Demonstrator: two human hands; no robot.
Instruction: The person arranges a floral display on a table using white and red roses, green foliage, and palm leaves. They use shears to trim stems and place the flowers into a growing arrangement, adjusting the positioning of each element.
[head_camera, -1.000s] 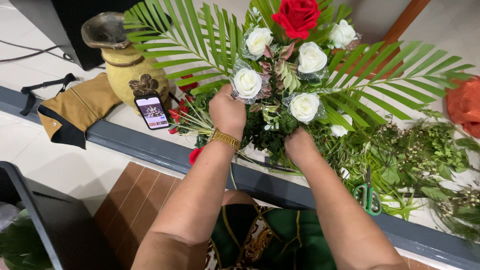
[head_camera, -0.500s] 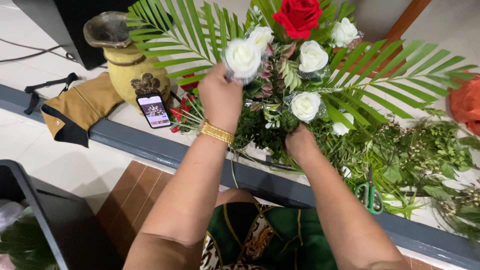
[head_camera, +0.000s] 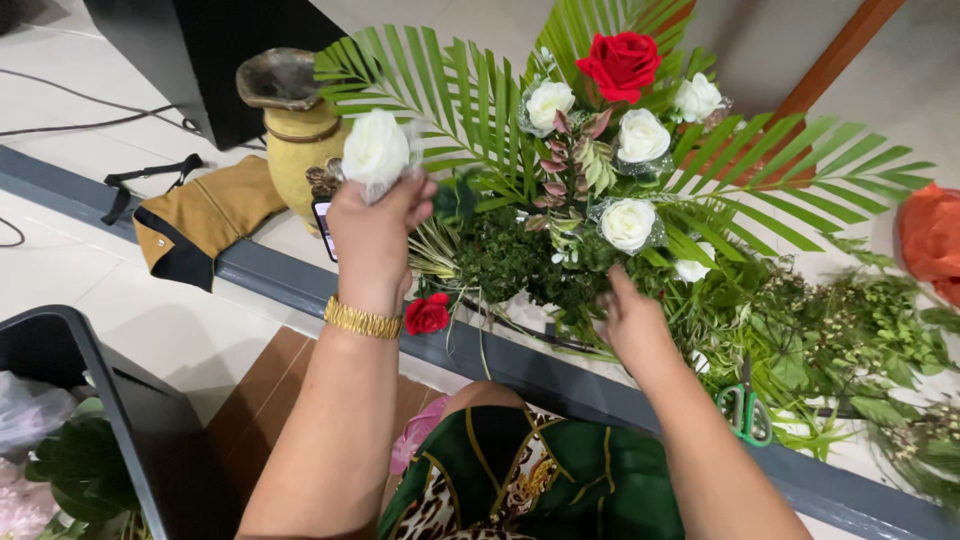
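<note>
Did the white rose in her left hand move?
Yes. The white rose came out of the arrangement and went left, now in front of the yellow vase.

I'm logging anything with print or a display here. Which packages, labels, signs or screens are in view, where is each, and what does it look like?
Phone: leaning at the foot of the yellow vase, mostly hidden behind the left hand, which holds a white rose; dark upright slab, only a sliver of lit screen showing.
No packages, labels or signs can be made out.
</note>
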